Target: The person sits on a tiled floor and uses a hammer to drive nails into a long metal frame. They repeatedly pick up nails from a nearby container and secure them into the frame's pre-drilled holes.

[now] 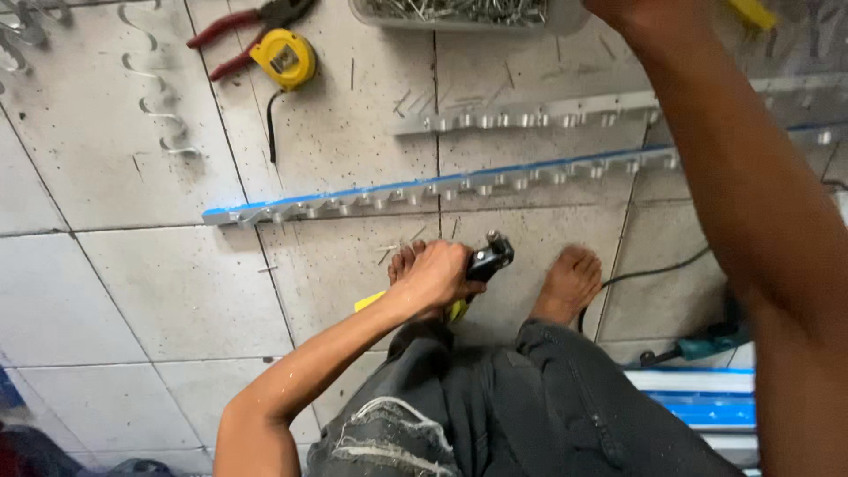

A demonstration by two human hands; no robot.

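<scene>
Where the view is cropped at the top edge, the right hand (649,13) shows only its wrist and heel, so whether its fingers are spread or closed cannot be told. A yellow object (753,12) sits just beside it at the frame edge; contact between them cannot be confirmed. The right forearm runs down the right side of the frame and covers the ends of the two aluminium rails.

The left hand (437,276) is closed around the hand riveter (488,260). Only the black head of the tool projects past the fingers toward the right; yellow handle parts show below and left of the fist. The rest of the grip is hidden by the hand. The fist lies over the left foot, so only its toes are visible.

The riveter head hovers above the tiled floor (168,283), between the two bare feet and near the blue-edged rail (442,186). A second rail (530,113) lies farther up, parallel to the first.

Other items:
- A tray of rivets (459,12), cut off at the top edge.
- A yellow tape measure (284,58) beside red-handled pliers (243,31), top left.
- A teal power tool (707,343) with a black cable, partly hidden behind the right arm.
</scene>
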